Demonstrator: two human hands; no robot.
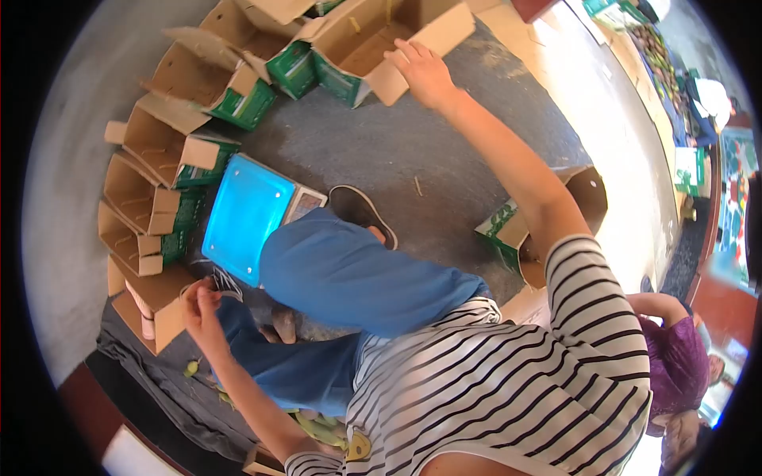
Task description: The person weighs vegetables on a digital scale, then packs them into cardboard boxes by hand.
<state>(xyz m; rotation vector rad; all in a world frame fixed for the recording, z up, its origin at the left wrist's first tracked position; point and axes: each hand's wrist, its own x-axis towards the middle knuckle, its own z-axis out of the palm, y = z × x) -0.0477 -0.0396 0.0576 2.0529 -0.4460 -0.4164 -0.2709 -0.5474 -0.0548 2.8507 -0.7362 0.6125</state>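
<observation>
My right hand (429,78) reaches far forward, its fingers bent over the flap of a cardboard box (361,36) with green printed sides; its thumb is hidden. Low on the left, my left hand (202,311) is closed, fingertips and thumb together beside the flap of another open box (167,305). What it holds, if anything, is too small to make out. Between my hands a scale with a bright blue platform (248,218) stands on the floor, partly covered by my blue-trousered knee.
Several open boxes (186,75) curve along the left and top. Another box (586,198) stands at the right. Green produce (321,428) lies below my left leg. A person in purple (679,365) is at the right; another person (706,103) is near heaped produce.
</observation>
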